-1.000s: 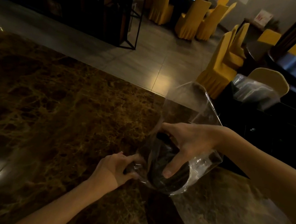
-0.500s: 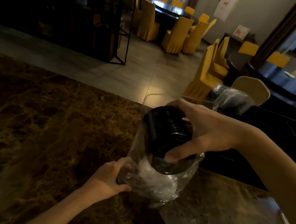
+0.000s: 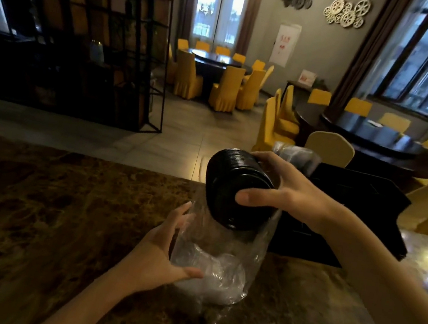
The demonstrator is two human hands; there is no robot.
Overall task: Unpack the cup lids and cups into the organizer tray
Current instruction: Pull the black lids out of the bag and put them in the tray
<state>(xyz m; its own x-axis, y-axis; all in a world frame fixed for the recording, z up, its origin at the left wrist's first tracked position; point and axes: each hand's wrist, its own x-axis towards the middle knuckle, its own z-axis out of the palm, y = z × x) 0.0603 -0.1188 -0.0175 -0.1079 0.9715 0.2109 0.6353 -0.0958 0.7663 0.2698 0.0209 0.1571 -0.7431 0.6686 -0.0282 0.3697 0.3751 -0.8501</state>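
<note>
While right hand (image 3: 290, 192) grips black lid stack (image 3: 234, 187) above plastic bag (image 3: 220, 257), left hand (image 3: 163, 248) cups bag, fingers spread; next: carry stack beyond bag into organizer tray (image 3: 354, 199).

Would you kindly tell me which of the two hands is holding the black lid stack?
The right hand grips the black lid stack, lifted almost clear of the plastic bag; the left hand only steadies that bag.

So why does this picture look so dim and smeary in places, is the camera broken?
No: in the head view the room is lit mostly by daylight from the windows, so the marble counter stays dark. Glare spots shine on the counter at right, the lower right corner is motion-blurred, and the wide lens bends the edges.
</note>
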